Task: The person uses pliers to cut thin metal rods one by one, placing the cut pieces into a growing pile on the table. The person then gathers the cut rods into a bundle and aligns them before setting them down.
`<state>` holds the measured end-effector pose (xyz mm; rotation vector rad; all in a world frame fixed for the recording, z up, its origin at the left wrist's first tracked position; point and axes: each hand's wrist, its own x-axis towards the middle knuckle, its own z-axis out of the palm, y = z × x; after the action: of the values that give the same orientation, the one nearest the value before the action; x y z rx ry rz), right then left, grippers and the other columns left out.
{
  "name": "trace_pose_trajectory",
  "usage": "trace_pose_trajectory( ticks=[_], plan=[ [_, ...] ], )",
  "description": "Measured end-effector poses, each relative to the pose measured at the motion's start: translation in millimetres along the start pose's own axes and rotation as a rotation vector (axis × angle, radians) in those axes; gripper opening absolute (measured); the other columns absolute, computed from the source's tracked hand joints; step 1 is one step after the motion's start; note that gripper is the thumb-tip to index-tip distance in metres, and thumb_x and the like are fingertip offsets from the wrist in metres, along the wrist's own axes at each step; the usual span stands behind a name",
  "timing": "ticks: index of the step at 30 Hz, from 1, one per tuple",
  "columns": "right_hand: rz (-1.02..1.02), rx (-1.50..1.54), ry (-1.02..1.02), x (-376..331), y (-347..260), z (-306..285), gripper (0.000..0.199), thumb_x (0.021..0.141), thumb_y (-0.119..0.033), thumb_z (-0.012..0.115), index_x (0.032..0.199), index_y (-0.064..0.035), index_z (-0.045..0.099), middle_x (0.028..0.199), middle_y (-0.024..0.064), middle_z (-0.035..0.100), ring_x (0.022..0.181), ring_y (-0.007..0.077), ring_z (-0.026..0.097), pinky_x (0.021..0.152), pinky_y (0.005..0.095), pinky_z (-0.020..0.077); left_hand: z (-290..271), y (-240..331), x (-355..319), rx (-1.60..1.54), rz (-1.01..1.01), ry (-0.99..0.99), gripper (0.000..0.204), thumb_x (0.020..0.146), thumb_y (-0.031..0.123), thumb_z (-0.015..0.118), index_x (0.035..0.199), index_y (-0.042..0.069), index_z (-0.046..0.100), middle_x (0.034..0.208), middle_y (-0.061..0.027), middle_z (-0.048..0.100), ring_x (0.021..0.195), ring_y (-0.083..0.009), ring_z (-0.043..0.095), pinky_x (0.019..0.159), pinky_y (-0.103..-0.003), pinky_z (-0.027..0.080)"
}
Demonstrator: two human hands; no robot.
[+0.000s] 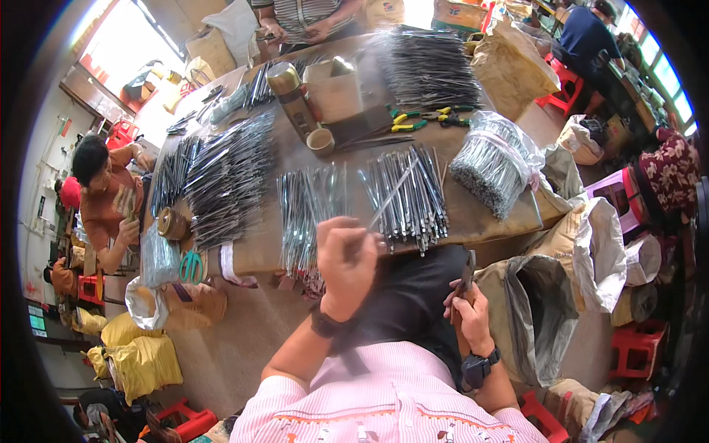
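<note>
My left hand is raised in front of my chest, fingers closed on a thin metal rod that points up and right over the table. My right hand rests low by my right thigh and grips a dark plier-like tool. Just beyond my left hand lie two flat piles of the same silver rods on the brown wooden table, near its front edge.
More rod piles cover the table's left and far side. A clear bag of rods, yellow-handled pliers, a metal flask and a cardboard box sit on it. An open sack stands at my right. Other people sit around.
</note>
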<state>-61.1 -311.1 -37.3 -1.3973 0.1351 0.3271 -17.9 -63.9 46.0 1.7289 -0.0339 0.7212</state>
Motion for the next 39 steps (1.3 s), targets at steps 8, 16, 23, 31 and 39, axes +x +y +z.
trace_pose_trajectory(
  ticks=[8,16,23,31,39],
  plan=[
    [0.018,0.007,-0.005,5,3,-5,0.027,0.088,-0.006,0.050,0.113,-0.0004,0.056,0.083,0.0096,0.063,0.064,0.0146,0.061,0.055,0.0255,0.0470,-13,-35,-35,-0.468,-0.851,0.027,0.007,0.094,-0.002,0.058,0.100,-0.001,0.054,0.094,-0.0100,0.063,0.089,-0.0204,0.070,0.082,-0.027,0.058],
    [-0.033,0.349,0.097,40,9,-40,0.028,0.094,-0.022,0.046,0.111,-0.0015,0.056,0.089,0.0111,0.063,0.078,0.0189,0.062,0.073,0.0340,0.0510,-13,-60,-32,-0.613,-1.031,-0.285,0.025,0.091,0.002,0.062,0.115,0.000,0.053,0.100,-0.0121,0.067,0.085,-0.0207,0.070,0.080,-0.032,0.060],
    [-0.121,0.702,0.108,84,-24,-90,0.031,0.081,-0.008,0.045,0.110,-0.0006,0.056,0.095,0.0148,0.063,0.083,0.0264,0.062,0.078,0.0385,0.0520,-34,-39,-23,-0.782,-1.209,-0.435,0.035,0.086,-0.002,0.064,0.121,-0.001,0.055,0.097,-0.0110,0.068,0.083,-0.0210,0.070,0.074,-0.033,0.059],
    [-0.201,-0.071,0.333,156,-80,-104,0.011,0.085,-0.012,0.067,0.086,-0.0037,0.059,0.072,0.0036,0.059,0.061,0.0135,0.059,0.060,0.0293,0.0518,-36,-6,-15,-0.895,-1.153,-0.421,0.030,0.085,-0.004,0.067,0.113,0.003,0.058,0.095,-0.0125,0.067,0.080,-0.0244,0.070,0.067,-0.032,0.060],
    [-0.208,-0.212,0.428,205,-73,-112,0.013,0.085,-0.011,0.071,0.085,-0.0017,0.062,0.069,0.0036,0.061,0.055,0.0137,0.059,0.052,0.0295,0.0505,-27,1,-20,-0.786,-1.097,-0.482,0.030,0.086,0.001,0.068,0.114,0.002,0.057,0.097,-0.0106,0.067,0.079,-0.0227,0.069,0.068,-0.030,0.058]
  ],
)
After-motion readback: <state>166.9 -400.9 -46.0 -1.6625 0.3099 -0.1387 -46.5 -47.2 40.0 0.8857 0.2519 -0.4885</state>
